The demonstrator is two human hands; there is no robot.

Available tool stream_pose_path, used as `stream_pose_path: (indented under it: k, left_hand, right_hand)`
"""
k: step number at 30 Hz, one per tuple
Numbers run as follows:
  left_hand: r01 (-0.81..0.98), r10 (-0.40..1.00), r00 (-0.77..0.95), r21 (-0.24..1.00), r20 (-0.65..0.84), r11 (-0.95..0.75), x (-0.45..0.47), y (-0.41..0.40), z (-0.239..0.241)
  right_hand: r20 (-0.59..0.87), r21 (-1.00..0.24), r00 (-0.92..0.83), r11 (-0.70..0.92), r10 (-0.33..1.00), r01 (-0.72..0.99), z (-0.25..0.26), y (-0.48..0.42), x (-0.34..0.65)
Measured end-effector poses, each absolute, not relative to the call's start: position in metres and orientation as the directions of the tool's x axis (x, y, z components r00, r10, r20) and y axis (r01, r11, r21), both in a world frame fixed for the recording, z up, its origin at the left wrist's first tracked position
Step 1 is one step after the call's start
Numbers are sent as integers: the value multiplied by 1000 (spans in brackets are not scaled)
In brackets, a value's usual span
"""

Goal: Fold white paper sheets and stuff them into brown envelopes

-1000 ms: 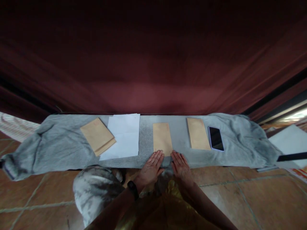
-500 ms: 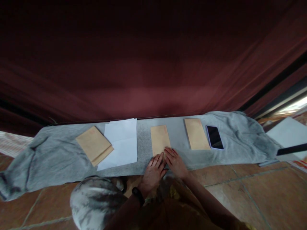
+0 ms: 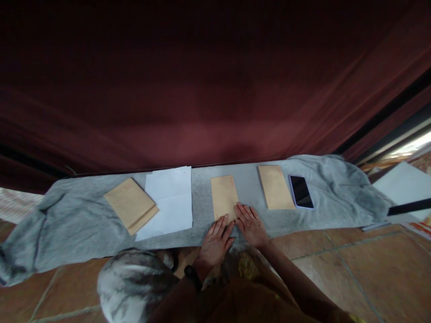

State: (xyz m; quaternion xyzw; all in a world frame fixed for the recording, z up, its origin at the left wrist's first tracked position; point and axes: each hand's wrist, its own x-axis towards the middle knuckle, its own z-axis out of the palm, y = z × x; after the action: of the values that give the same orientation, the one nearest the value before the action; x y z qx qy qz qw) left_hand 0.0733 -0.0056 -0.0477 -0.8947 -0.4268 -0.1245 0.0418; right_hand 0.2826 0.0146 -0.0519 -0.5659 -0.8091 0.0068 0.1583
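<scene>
A brown paper envelope (image 3: 224,194) lies flat on the grey cloth in front of me, its near end partly under my fingers. My left hand (image 3: 215,242) rests with fingers stretched out on its lower left edge. At the lower right corner, my right hand (image 3: 249,224) lies flat with its fingers extended. Neither hand grips anything. To the right is another brown envelope (image 3: 275,187). Further left, a small stack of brown envelopes (image 3: 129,202) overlaps several white paper sheets (image 3: 171,197).
A phone (image 3: 301,192) lies beside the right envelope. Grey cloth (image 3: 81,215) covers the narrow bench, bunched at both ends. Dark red fabric (image 3: 215,112) rises behind it. Tiled floor (image 3: 380,269) shows below, and a white board (image 3: 404,186) stands at the far right.
My right hand has slid a little to the right, away from my left hand, to the envelope's lower right corner. My left hand has hardly moved.
</scene>
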Motion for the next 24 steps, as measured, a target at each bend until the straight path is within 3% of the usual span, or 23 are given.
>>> stream_pose_path:
  k: [6,13,24]
  left_hand:
    - [783,761,595,29,258,-622,74,-6,-48]
    - [776,750,601,24,276,-631,75,-5,-47]
    - [773,748,608,18,268,-634,74,-4,-51]
  right_hand:
    - [242,-209,-265,317,933,925,-47,18,278]
    - [235,-247,-352,405,906,880,-35,34,253]
    - [256,-212,-273,330,927,920,-51,32,284]
